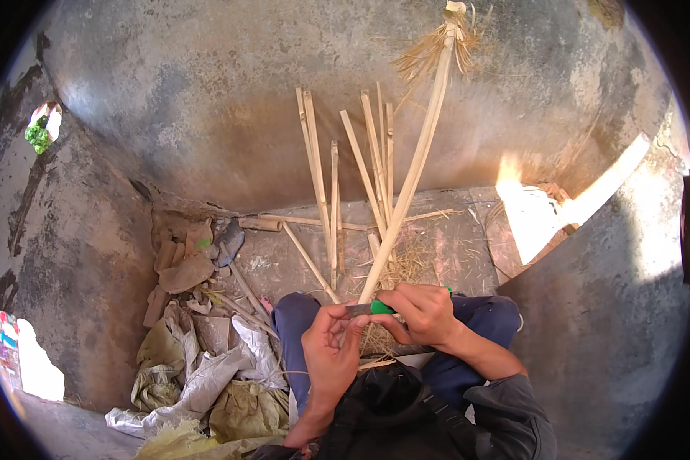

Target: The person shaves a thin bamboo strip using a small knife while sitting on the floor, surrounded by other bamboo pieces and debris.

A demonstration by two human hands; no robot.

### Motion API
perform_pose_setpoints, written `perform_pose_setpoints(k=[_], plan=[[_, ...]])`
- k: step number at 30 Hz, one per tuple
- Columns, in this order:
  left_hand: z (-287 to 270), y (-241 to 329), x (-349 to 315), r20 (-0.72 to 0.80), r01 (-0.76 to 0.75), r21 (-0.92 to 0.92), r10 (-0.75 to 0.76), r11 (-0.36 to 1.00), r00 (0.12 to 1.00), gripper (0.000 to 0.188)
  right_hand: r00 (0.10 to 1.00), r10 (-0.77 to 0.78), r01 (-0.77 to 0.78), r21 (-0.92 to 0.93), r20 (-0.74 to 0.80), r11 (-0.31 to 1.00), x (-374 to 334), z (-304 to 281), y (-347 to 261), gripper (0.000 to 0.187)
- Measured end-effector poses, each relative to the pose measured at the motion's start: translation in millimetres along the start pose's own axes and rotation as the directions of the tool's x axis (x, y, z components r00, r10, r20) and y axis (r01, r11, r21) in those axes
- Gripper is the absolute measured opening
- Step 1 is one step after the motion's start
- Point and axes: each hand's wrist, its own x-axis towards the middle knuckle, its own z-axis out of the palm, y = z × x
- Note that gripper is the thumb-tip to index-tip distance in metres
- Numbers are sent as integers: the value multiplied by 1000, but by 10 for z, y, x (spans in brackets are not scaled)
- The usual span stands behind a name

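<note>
My right hand (422,313) is closed round the green handle of a small knife (381,307). The dull grey blade points left, and my left hand (333,346) pinches it between thumb and fingers. Whether a thin piece is also in that pinch is hidden. Just beyond the blade, the lower end of a long pale bamboo strip (415,176) reaches down toward my hands. Its top leans on the wall, with curled shavings (422,57) hanging there.
Several split bamboo sticks (315,153) lean against the grey wall (230,100) ahead. Shavings (406,272) litter the floor between my knees. Crumpled sacks (199,376) and broken tiles (182,270) lie to the left. A low wall (590,337) stands at the right.
</note>
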Motion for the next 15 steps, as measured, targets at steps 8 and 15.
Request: perform_pose_setpoints(k=[8, 15], plan=[[-7, -34, -9, 2, -5, -18, 5, 1000, 1000, 21, 1000, 19, -19, -35, -6, 999, 36, -62, -7, 28], [-21, -25, -16, 11, 13, -19, -12, 1000, 1000, 19, 1000, 20, -19, -53, 21, 998, 59, -105, 40, 27]])
